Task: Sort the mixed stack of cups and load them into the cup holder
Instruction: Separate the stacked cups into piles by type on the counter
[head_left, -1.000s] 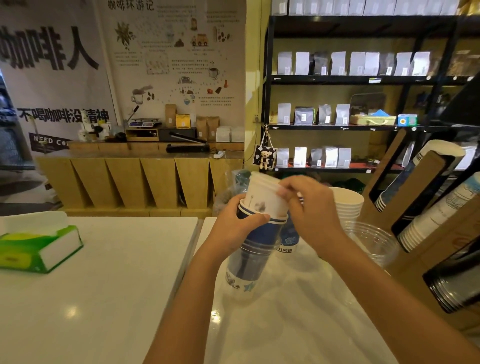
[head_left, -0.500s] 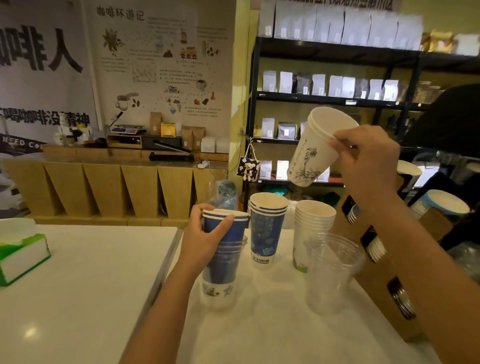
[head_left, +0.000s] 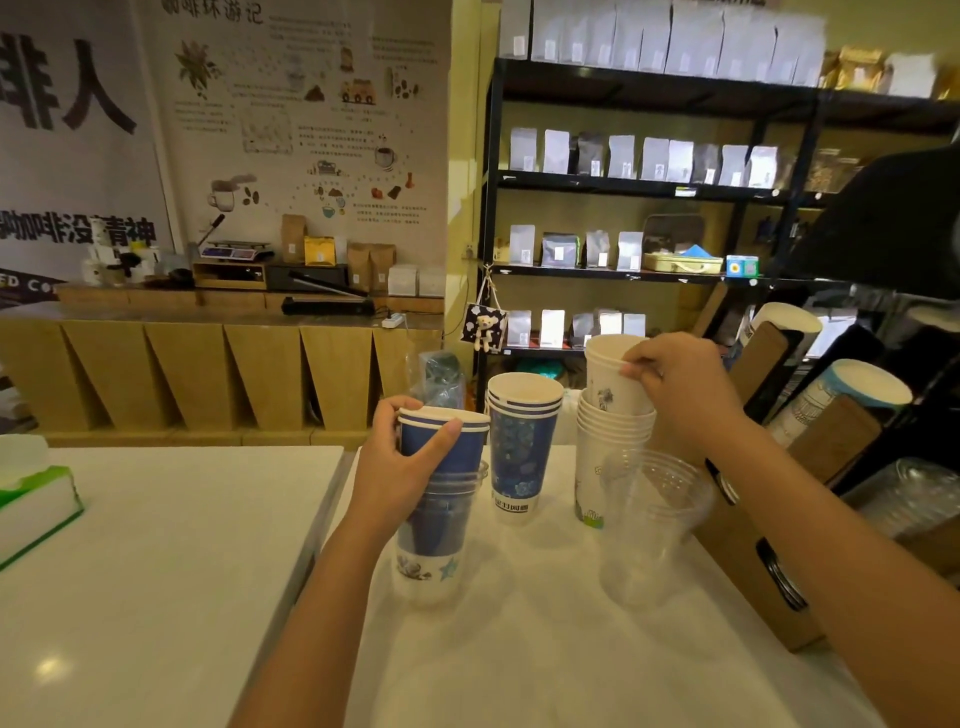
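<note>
Both hands (head_left: 402, 467) (head_left: 685, 387) curled, arms extended forward.

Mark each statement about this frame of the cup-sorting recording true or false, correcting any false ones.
1. The right hand holds a white cup at the top of the white stack. True.
2. The left hand is empty. False: it grips the mixed stack, topped by a blue cup.
3. A clear plastic cup stands in front of the white stack. True.
4. The blue patterned stack lies on its side. False: it stands upright.
</note>
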